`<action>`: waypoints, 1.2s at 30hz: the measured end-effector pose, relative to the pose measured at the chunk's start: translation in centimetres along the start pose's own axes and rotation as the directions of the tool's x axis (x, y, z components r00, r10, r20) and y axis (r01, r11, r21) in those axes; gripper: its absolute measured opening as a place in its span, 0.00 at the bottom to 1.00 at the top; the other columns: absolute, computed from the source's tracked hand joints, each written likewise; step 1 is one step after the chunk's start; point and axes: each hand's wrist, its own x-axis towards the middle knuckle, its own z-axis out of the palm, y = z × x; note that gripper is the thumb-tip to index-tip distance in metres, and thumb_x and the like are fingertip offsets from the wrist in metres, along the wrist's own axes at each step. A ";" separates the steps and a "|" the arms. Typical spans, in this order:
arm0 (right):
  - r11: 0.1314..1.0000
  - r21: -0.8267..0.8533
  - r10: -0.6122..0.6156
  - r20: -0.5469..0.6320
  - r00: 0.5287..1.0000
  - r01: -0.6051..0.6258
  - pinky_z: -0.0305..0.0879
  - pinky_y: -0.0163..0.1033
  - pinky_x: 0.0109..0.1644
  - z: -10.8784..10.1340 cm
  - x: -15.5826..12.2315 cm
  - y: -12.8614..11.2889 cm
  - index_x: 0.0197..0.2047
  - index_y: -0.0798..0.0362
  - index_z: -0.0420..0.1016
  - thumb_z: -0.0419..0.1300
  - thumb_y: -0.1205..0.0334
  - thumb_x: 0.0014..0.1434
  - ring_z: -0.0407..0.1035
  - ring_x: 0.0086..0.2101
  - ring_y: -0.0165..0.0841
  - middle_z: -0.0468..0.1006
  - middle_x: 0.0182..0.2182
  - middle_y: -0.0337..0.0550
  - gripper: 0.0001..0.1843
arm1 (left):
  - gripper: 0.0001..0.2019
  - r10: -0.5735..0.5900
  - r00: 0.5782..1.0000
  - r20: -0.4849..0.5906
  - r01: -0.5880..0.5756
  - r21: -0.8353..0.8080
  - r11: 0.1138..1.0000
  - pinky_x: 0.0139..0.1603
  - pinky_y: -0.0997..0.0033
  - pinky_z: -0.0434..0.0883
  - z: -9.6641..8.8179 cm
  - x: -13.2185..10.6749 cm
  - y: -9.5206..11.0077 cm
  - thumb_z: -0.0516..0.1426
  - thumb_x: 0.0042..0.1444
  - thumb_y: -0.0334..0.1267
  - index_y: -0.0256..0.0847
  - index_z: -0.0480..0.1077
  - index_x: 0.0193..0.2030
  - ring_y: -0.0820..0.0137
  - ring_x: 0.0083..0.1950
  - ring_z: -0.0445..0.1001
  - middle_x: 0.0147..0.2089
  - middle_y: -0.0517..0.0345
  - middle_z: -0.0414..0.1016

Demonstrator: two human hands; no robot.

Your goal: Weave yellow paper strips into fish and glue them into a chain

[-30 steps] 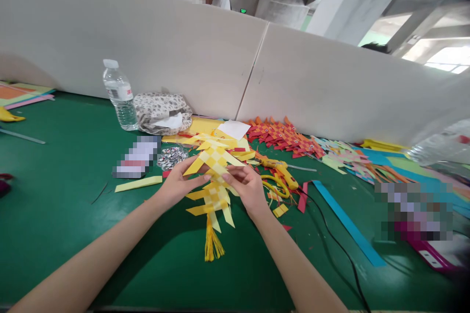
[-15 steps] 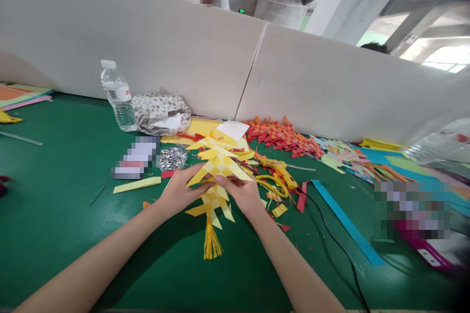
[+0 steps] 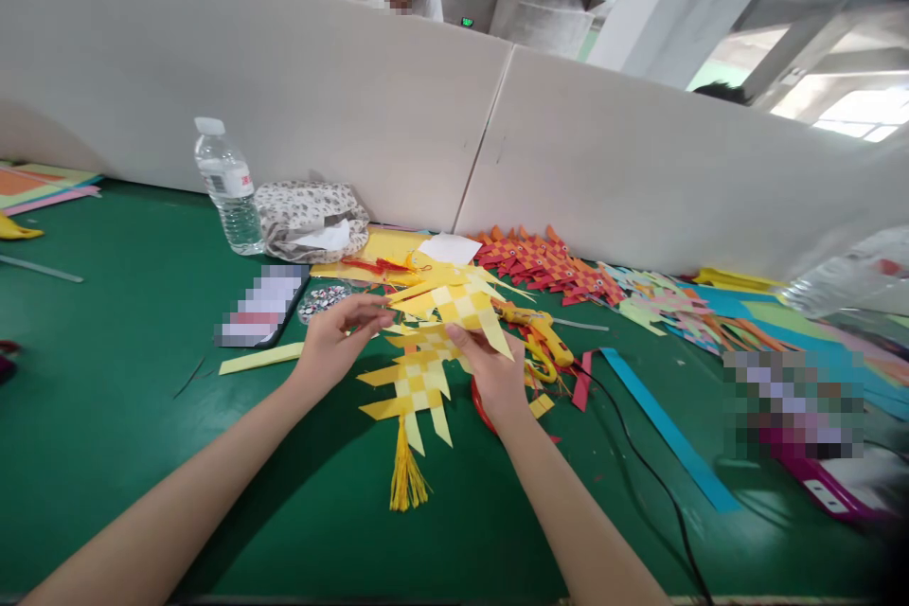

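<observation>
My right hand (image 3: 493,374) holds up a chain of yellow woven paper fish (image 3: 426,350); its thumb and fingers pinch the upper fish (image 3: 461,308) from below. A lower woven fish (image 3: 410,386) hangs under it, ending in a yellow tassel (image 3: 407,483) that lies on the green table (image 3: 128,369). My left hand (image 3: 333,341) is just left of the chain, fingers curled in a pinch near its edge; what they hold, if anything, is too small to make out.
A water bottle (image 3: 223,185) and a patterned cloth pouch (image 3: 309,218) stand by the partition. A dish of googly eyes (image 3: 323,298), a yellow glue gun (image 3: 540,331) with black cord, red-orange woven fish (image 3: 546,265), a blue strip (image 3: 668,431) and coloured papers lie around.
My right hand has lifted the upper fish up and to the right. My left hand has let go of the fish's middle and moved slightly left.
</observation>
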 end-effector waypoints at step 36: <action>0.992 -0.101 -0.077 -0.063 0.995 0.071 0.70 0.42 0.36 -0.2 0.2 -0.3 0.29 0.54 0.79 0.67 0.57 0.43 0.74 0.31 0.39 0.81 0.28 0.42 0.10 | 0.19 0.024 0.999 0.044 -0.029 0.124 0.992 0.43 0.63 0.72 -0.1 0.1 -0.9 0.53 0.56 0.43 0.45 0.62 0.54 0.63 0.41 0.78 0.38 0.54 0.79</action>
